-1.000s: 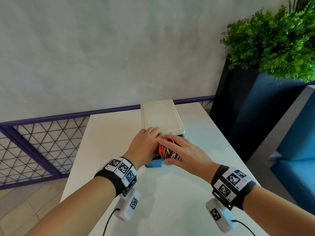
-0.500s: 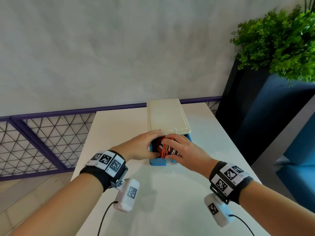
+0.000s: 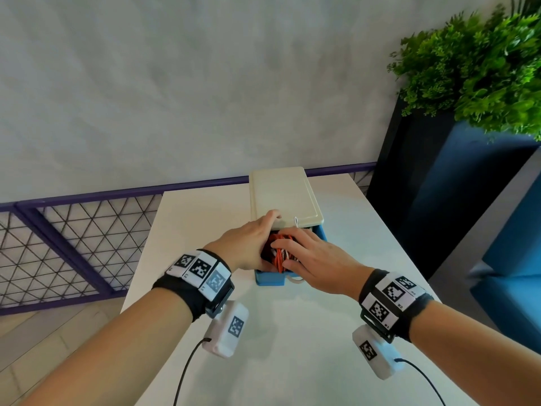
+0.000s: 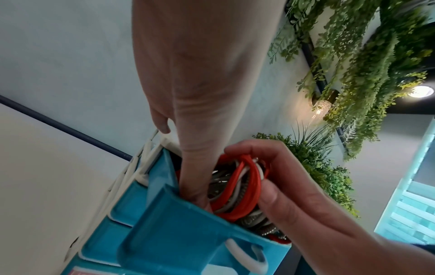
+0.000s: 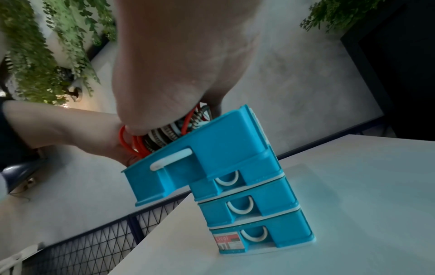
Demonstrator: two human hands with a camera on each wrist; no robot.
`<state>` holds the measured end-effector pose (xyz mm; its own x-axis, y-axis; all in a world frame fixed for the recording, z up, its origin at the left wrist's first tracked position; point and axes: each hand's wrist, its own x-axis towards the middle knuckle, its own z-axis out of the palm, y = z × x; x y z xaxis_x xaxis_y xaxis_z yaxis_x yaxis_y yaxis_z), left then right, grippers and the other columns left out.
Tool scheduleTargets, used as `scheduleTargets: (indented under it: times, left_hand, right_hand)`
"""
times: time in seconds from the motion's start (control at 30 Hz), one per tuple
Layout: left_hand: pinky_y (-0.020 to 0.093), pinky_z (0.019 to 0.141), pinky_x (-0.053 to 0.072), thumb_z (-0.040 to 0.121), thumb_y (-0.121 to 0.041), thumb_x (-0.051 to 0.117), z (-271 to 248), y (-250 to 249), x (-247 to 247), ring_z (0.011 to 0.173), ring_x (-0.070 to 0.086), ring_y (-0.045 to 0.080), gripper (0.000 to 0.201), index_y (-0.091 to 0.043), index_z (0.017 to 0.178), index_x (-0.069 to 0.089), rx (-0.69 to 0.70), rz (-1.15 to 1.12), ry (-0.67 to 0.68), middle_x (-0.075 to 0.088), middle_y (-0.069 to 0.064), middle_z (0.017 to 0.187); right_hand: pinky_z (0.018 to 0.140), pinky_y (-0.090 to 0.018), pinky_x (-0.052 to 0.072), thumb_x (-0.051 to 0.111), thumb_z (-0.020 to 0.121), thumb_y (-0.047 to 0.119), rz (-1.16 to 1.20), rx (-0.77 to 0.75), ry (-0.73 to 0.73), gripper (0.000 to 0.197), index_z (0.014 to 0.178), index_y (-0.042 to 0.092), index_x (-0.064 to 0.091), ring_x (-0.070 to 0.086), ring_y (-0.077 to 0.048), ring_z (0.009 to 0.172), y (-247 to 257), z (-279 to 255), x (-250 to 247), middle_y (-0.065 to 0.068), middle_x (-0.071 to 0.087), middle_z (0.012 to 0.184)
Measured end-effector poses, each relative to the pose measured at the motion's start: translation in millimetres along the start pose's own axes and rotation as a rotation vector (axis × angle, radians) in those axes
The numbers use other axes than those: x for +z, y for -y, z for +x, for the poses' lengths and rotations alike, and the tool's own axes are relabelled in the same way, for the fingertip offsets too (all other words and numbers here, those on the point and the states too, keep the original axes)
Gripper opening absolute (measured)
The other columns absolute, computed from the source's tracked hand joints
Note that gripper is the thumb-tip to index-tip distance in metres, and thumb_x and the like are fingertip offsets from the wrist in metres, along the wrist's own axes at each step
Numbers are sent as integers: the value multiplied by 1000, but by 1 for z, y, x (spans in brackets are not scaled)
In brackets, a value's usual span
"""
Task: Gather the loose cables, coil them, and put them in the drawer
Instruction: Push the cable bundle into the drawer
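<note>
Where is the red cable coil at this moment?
The red cable coil sits in the pulled-out top drawer of the blue drawer unit, between the left hand and right hand.

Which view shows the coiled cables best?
The left wrist view: the cables fill the open drawer, loops distinct. In the head view, both hands mostly cover them; the right wrist view shows only a sliver.

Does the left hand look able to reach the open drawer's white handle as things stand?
Probably yes. The left hand is at the top drawer, its thumb tucked among the coiled cables; the white handle on the drawer front is uncovered.
</note>
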<state>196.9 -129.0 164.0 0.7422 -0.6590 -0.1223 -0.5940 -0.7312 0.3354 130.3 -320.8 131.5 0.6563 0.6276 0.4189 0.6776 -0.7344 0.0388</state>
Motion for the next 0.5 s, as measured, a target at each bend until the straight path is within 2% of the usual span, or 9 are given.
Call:
scheduleTargets:
  times: [0.03, 0.13, 0.2, 0.27, 0.33, 0.43, 0.5]
  left_hand:
    - [38, 65, 50, 65, -42, 80, 0, 0, 0, 87, 51, 18, 93, -31, 131, 16, -2, 2, 11, 49, -5, 121]
    - [44, 74, 54, 64, -38, 82, 1, -1, -3, 92, 54, 19, 95, -30, 131, 15, -3, -18, 35, 50, -3, 122]
    - [46, 78, 54, 63, -34, 82, 2, 1, -4, 95, 58, 22, 94, -33, 129, 15, -7, -59, 65, 51, -3, 123]
    - [46, 83, 53, 65, -30, 81, 2, 3, -4, 100, 59, 23, 89, -35, 127, 18, -18, -111, 102, 52, -2, 125]
    - [38, 92, 50, 71, -28, 79, 1, 4, -5, 113, 55, 21, 85, -31, 133, 22, -24, -160, 146, 47, -1, 133]
    - [20, 103, 30, 80, -33, 74, -2, 5, -4, 138, 32, 13, 90, -27, 147, 15, 4, -163, 188, 17, -8, 157]
    - [18, 108, 21, 83, -38, 70, -5, 6, -2, 144, 19, 11, 91, -25, 150, 11, 22, -187, 162, 8, -9, 159]
  right_hand:
    - [84, -23, 47, 55, 95, 27, -7, -13, 0, 20, 109, 18, 65, 40, -15, 108, 0, -1, 2, 5, 37, 129]
    - [100, -27, 36, 43, 97, 31, 214, 121, 82, 34, 128, 20, 53, 40, -18, 116, -4, 3, 10, -1, 43, 137]
    - [107, -30, 27, 47, 95, 27, 310, 157, 133, 36, 131, 21, 51, 40, -19, 123, -6, 9, 17, 0, 45, 140]
    - [109, -28, 22, 56, 92, 20, 397, 186, 154, 37, 129, 21, 53, 35, -13, 126, -8, 13, 21, 2, 45, 141]
    - [109, -28, 20, 60, 91, 18, 435, 208, 172, 40, 131, 21, 54, 32, -8, 127, -8, 15, 19, 3, 45, 142]
    - [109, -25, 22, 58, 94, 22, 436, 232, 245, 46, 139, 25, 48, 33, -8, 128, -7, 14, 9, 7, 42, 147]
    - [107, -20, 24, 54, 97, 25, 418, 236, 239, 45, 141, 28, 46, 36, -8, 130, -8, 11, 2, 10, 40, 150]
